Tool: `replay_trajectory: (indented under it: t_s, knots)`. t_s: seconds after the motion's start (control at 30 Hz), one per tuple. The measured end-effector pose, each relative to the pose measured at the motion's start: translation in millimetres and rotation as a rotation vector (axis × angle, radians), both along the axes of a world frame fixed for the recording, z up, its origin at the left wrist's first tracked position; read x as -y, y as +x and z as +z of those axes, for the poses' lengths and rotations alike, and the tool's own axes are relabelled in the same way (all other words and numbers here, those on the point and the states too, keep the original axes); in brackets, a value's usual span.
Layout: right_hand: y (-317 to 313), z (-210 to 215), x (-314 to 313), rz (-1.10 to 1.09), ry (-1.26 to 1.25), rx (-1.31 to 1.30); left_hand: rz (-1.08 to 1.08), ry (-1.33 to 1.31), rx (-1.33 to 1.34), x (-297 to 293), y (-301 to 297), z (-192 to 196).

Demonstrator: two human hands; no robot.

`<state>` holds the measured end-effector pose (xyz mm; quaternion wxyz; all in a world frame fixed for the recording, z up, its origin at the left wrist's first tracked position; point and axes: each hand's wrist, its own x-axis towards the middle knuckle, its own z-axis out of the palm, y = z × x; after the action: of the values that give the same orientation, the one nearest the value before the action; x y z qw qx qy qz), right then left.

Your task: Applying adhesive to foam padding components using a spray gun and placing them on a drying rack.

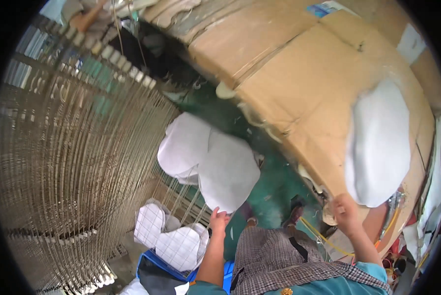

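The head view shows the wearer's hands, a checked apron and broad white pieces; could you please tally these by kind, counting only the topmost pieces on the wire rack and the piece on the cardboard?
Hands, left hand and right hand: 2
Checked apron: 1
White pieces, topmost on the wire rack: 2
White piece on the cardboard: 1
Total: 6

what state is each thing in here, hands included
White pieces, overlapping on the wire rack
Wire rack, loaded
White pad, over the cardboard, blurred
Cardboard, creased, ragged-edged
Left hand, fingertips at white pieces' edge, grip unclear
Right hand, fingers curled, grip unclear
Apron, worn
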<state>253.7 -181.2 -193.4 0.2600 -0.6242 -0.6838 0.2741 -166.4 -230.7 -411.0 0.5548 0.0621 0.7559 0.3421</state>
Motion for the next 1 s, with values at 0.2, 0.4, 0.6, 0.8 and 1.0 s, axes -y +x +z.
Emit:
replay_trajectory:
  t_s: [0.2, 0.4, 0.6, 0.8, 1.0]
  knots:
    - [233, -33, 139, -0.569, 0.161, 0.804, -0.846, 0.986, -0.585, -77, 239, 153]
    - [261, -52, 149, -0.674, -0.019, 0.464, -1.459, 1.378, -0.842, -64, 423, 191]
    - [285, -37, 186, -0.824, 0.503, 0.203, -1.729, 1.186, -0.882, -44, 481, 182]
    - [211, 106, 272, -0.972, 0.318, -0.511, -1.594, 1.301, -0.866, -51, 471, 179]
    - [159, 188, 273, -0.622, 0.192, 0.055, -1.327, 1.133, -0.633, -58, 327, 166]
